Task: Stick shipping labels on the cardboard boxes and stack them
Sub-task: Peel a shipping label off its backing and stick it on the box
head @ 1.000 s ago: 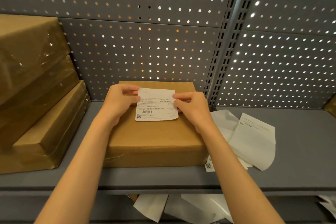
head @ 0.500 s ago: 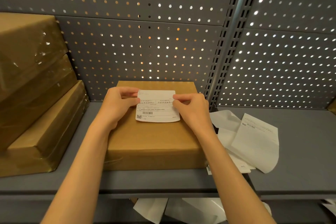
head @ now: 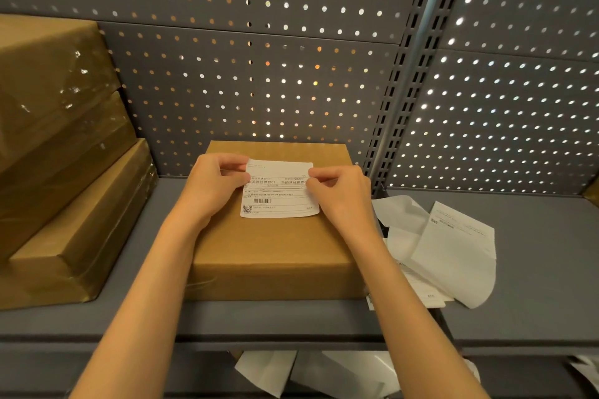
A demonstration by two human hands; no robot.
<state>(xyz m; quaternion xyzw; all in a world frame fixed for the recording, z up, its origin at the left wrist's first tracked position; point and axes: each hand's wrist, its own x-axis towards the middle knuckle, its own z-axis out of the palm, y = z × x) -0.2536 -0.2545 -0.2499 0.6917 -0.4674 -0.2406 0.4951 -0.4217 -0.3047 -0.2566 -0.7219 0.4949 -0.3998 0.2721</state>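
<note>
- Label [head: 278, 189], white with printed text, barcode and QR code, lies over the far half of the brown cardboard box [head: 275, 243].
- My left hand [head: 212, 186] and right hand [head: 340, 193] pinch its two upper corners.

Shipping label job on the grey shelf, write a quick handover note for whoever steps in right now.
Hands: left hand pinches the left edge of the white printed shipping label; right hand pinches its right edge.
Where: the label is over the top of the flat brown cardboard box at the middle of the grey metal shelf. Stacked tape-wrapped brown boxes sit to the left, loose white paper sheets to the right.
Done: label positioned.
Left: press it flat, then stack the box.
</note>
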